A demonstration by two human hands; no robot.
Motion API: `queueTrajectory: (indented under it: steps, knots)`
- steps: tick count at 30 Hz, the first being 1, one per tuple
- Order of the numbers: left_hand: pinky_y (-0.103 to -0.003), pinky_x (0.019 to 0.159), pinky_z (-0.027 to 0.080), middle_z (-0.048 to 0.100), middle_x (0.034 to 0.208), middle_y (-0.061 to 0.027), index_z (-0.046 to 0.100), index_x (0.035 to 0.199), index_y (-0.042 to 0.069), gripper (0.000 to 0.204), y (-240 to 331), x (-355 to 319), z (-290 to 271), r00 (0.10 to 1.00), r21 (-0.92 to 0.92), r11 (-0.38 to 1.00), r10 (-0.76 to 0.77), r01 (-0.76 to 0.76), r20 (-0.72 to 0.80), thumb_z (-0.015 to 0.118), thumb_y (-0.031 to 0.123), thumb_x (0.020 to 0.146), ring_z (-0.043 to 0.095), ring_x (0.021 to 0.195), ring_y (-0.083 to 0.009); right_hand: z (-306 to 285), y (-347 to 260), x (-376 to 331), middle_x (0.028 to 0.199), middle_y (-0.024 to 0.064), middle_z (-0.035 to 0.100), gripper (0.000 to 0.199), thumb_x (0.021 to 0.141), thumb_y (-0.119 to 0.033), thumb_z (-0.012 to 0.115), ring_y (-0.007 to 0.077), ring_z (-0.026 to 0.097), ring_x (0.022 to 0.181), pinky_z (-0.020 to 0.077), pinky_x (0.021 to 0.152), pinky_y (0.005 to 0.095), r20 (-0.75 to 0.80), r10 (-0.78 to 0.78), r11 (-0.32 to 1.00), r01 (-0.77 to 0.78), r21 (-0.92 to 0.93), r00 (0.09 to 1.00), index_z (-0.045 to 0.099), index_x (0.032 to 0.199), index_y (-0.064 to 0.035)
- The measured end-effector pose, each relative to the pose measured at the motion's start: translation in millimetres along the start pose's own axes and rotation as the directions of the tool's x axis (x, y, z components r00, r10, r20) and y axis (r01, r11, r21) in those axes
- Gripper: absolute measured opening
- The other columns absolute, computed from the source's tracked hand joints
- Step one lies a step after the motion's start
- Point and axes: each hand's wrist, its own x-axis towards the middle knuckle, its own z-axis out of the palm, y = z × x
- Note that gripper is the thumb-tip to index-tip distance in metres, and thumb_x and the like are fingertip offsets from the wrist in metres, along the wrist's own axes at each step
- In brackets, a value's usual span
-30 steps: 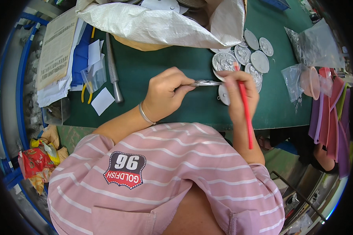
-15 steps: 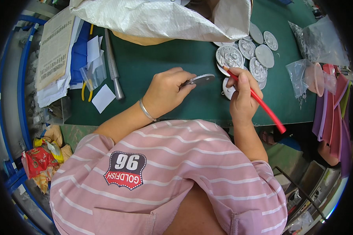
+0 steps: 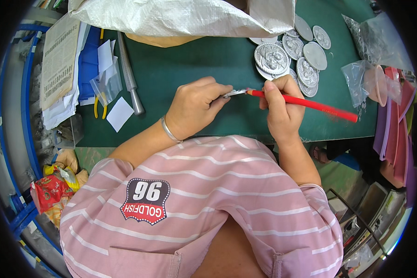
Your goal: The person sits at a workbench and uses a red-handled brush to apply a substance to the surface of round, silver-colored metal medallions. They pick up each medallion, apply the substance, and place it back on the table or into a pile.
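My left hand pinches a thin silver-grey metal medallion between thumb and fingers. The piece is turned nearly edge-on, so its faces hardly show. In my right hand is a red pencil, gripped near its pointed end. Its tip meets, or almost meets, the medallion's right end; which of the two I cannot tell. Beyond my right hand lies a pile of round and oval silver medallions, some with raised figures, others plain side up.
A white woven sack spans the far side of the green table. To the left lie a tapered metal rod, yellow-handled pliers, a paper slip and stacked papers. Plastic bags sit at right.
The pencil has moved left from beside the pile, and its tip is now at the held medallion. My left hand has tilted the medallion, so less of its face shows.
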Motion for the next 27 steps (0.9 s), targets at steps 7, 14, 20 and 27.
queueTrajectory:
  steps: [7,14,20,27]
  knots:
    - [-0.029,0.047,0.041,0.054,0.064,-0.0085,0.066,0.087,0.003,0.021,1,-2,2,0.998,0.042,0.997,0.068,-0.067,-0.004,0.07,-0.001,0.066,0.052,0.052,-0.0203,-1,-1,-6,0.054,0.0022,0.051,0.018,0.085,-0.007,0.054,0.0053,0.044,0.047,0.0335,0.044,0.0204,-0.044,-0.038,0.995,0.041,0.088,0.998,0.047,0.069,-0.0023]
    - [-0.029,0.047,0.041,0.053,0.063,-0.0079,0.066,0.086,0.003,0.021,2,-2,4,0.997,0.047,0.996,0.078,-0.077,-0.013,0.07,-0.001,0.066,0.051,0.052,-0.0202,8,-2,-7,0.056,0.0055,0.052,0.018,0.083,-0.006,0.057,0.0078,0.044,0.046,0.0351,0.043,0.0235,0.041,-0.147,0.988,0.149,-0.045,0.988,0.05,0.068,0.0004]
    - [-0.03,0.046,0.041,0.053,0.063,-0.0075,0.066,0.086,0.004,0.021,1,-3,3,0.994,0.042,0.993,0.112,-0.112,-0.003,0.069,-0.002,0.065,0.051,0.052,-0.0207,4,-2,-6,0.056,0.0063,0.051,0.017,0.081,-0.005,0.057,0.0104,0.043,0.047,0.0346,0.043,0.0252,0.098,-0.133,0.988,0.139,-0.064,0.986,0.049,0.067,0.001]
    - [-0.03,0.048,0.042,0.053,0.064,-0.0086,0.066,0.087,0.003,0.021,1,0,4,0.997,0.031,0.997,0.071,-0.07,-0.034,0.068,-0.001,0.066,0.052,0.053,-0.0218,3,-5,-7,0.057,0.0095,0.051,0.015,0.08,-0.003,0.056,0.0155,0.046,0.046,0.0367,0.045,0.0282,0.244,-0.158,0.965,0.203,-0.168,0.957,0.049,0.068,0.0006]
